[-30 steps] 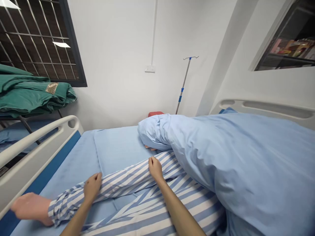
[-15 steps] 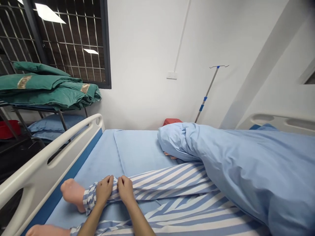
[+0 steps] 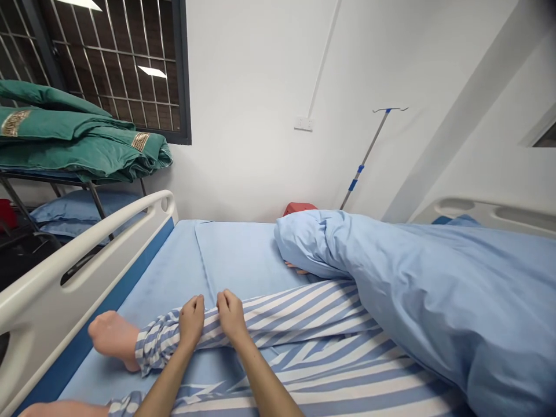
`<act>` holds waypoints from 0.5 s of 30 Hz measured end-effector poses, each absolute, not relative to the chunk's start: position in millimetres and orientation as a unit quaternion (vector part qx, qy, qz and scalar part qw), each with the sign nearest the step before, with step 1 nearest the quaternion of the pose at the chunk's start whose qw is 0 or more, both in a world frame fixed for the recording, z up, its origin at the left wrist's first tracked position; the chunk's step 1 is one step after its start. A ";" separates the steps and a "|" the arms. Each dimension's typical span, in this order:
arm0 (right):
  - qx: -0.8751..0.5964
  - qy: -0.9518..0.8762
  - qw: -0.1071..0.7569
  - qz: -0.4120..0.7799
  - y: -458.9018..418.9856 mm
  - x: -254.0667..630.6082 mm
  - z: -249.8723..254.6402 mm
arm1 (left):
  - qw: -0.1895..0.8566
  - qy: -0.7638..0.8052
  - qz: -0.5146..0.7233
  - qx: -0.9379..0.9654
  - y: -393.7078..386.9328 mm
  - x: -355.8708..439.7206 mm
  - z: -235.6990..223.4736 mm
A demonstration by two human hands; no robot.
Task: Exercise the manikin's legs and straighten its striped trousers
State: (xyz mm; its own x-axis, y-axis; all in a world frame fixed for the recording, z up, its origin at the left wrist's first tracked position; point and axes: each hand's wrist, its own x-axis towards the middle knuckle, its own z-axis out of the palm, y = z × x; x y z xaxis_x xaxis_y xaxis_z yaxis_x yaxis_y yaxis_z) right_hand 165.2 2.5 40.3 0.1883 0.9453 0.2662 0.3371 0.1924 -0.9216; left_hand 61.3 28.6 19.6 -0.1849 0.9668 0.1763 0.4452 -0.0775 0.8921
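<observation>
Head view: apparently mid-handling of striped trouser leg (image 3: 299, 306) — left hand (image 3: 191, 322) and right hand (image 3: 231, 317) near each other, at the shin. Grip curled closed on both; cannot tell about any cloth caught inside. Trouser leg lying on bed (image 3: 243, 246), between bare foot (image 3: 113, 339) and blue quilt (image 3: 412, 278). For next move, likely needed — light, even contact.
</observation>
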 end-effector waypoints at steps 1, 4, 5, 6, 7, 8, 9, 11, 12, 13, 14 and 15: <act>-0.566 -0.557 0.524 0.307 3.3 169.6 38.9 | 0.292 0.613 0.467 0.567 27.1 66.2 24.0; -0.553 -0.525 0.537 0.360 6.3 180.7 36.4 | 0.350 0.563 0.497 0.560 24.4 85.6 34.3; -0.547 -0.517 0.551 0.359 6.7 184.9 36.9 | 0.365 0.550 0.495 0.565 24.0 91.6 34.9; -0.545 -0.510 0.567 0.350 6.7 189.9 37.8 | 0.369 0.550 0.486 0.571 23.8 96.8 34.1; -0.545 -0.506 0.578 0.336 6.2 195.6 38.8 | 0.362 0.562 0.472 0.576 23.7 101.0 32.3; -0.548 -0.507 0.581 0.324 5.2 202.0 39.4 | 0.351 0.577 0.458 0.578 23.7 104.6 30.2; -0.551 -0.513 0.575 0.320 4.1 208.8 39.7 | 0.345 0.590 0.450 0.575 23.6 108.1 28.4; -0.554 -0.523 0.550 0.343 2.1 222.5 39.1 | 0.353 0.593 0.458 0.561 23.3 116.4 27.1; -0.553 -0.525 0.541 0.355 1.4 229.2 38.9 | 0.365 0.581 0.469 0.555 23.0 121.7 27.7; -0.550 -0.527 0.539 0.359 0.9 235.8 39.0 | 0.378 0.568 0.478 0.552 22.6 127.8 28.7; -0.548 -0.528 0.544 0.353 0.6 242.6 39.6 | 0.382 0.561 0.479 0.556 22.1 134.5 29.6; -0.548 -0.528 0.553 0.341 0.3 249.5 40.6 | 0.373 0.564 0.472 0.566 21.5 141.4 30.1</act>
State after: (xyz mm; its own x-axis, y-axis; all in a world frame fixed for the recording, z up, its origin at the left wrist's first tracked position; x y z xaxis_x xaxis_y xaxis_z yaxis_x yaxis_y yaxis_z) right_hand 249.5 0.3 40.6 0.2111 0.9547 0.2095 0.2016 0.1672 -0.9651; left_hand 141.4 21.5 30.1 -0.0808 0.9901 0.1146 0.2867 -0.0870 0.9541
